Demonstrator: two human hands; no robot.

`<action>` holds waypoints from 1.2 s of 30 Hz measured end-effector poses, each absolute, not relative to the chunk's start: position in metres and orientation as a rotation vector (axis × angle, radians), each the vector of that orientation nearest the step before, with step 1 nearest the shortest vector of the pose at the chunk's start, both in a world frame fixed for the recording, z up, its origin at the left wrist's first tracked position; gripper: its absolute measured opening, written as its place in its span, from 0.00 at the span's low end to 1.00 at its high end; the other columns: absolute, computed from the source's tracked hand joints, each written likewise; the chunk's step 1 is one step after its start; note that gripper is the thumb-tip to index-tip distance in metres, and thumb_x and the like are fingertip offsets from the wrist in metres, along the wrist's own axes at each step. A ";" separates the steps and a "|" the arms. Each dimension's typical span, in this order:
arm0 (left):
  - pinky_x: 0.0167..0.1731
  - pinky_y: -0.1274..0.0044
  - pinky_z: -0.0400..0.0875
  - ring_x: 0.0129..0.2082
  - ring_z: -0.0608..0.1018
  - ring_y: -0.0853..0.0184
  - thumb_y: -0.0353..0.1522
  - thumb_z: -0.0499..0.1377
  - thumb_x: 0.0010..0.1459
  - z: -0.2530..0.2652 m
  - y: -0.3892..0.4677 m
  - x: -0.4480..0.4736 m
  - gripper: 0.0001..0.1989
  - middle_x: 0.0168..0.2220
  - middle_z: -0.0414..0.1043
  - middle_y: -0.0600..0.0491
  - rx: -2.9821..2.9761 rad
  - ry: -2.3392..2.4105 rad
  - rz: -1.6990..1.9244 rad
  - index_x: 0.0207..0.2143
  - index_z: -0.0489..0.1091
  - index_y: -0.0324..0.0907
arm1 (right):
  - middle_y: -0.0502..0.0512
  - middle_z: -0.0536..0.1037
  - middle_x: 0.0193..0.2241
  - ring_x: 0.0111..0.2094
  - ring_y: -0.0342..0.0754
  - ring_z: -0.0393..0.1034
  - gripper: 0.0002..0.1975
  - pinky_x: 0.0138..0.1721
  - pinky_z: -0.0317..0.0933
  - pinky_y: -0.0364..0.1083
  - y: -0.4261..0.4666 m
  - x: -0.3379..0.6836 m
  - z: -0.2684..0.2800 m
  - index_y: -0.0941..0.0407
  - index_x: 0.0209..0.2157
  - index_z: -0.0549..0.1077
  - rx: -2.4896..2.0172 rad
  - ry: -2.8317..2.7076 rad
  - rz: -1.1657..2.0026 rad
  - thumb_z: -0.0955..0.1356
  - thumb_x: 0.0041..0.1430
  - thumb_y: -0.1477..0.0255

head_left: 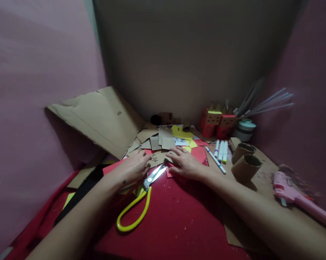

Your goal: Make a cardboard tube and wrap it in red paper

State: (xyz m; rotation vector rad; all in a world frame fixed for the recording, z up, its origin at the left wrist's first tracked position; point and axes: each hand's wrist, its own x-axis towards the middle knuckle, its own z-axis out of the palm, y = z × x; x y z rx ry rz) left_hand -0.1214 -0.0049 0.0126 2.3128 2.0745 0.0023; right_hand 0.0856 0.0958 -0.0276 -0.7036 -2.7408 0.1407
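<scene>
My left hand [136, 167] is beside the left edge of a brown cardboard piece with printed digits [155, 158]; its fingers are curled inward, and whatever may be between them is hidden. Across from it, my right hand [185, 163] has its fingers spread over the right side of the cardboard and red paper [199, 154]. Between and below both hands lie scissors with yellow handles [134, 213]. Their blades are parted and point toward the cardboard, with neither hand on the handles. Small corrugated cardboard pieces [167, 138] are piled just beyond my fingers.
A large cardboard sheet [103, 119] leans at the left. On the right are several markers [221, 151], two cardboard tubes [245, 168], a pink glue gun [290, 189] and a lidded jar [245, 130]. Decorated red tubes [211, 122] stand behind, near yellow paper [181, 133].
</scene>
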 end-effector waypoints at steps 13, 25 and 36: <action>0.35 0.69 0.68 0.36 0.77 0.56 0.27 0.46 0.58 0.000 0.019 -0.124 0.16 0.35 0.76 0.42 2.279 2.378 0.006 0.42 0.71 0.39 | 0.59 0.72 0.46 0.41 0.53 0.62 0.15 0.40 0.53 0.49 0.093 0.100 -0.036 0.53 0.50 0.67 -0.773 -2.795 -0.019 0.59 0.63 0.71; 0.28 0.79 0.67 0.31 0.78 0.65 0.30 0.46 0.54 0.017 0.023 -0.144 0.20 0.32 0.79 0.52 1.898 2.639 0.401 0.44 0.73 0.44 | 0.59 0.72 0.40 0.37 0.54 0.62 0.11 0.36 0.52 0.49 0.081 0.102 -0.029 0.57 0.40 0.70 -1.017 -2.733 -0.114 0.60 0.58 0.70; 0.33 0.69 0.69 0.36 0.79 0.53 0.33 0.44 0.61 0.005 0.016 -0.128 0.23 0.38 0.77 0.42 1.953 2.884 0.306 0.59 0.57 0.41 | 0.59 0.76 0.36 0.39 0.50 0.67 0.13 0.35 0.55 0.44 0.098 0.088 -0.007 0.58 0.36 0.75 -1.099 -2.707 0.086 0.59 0.61 0.74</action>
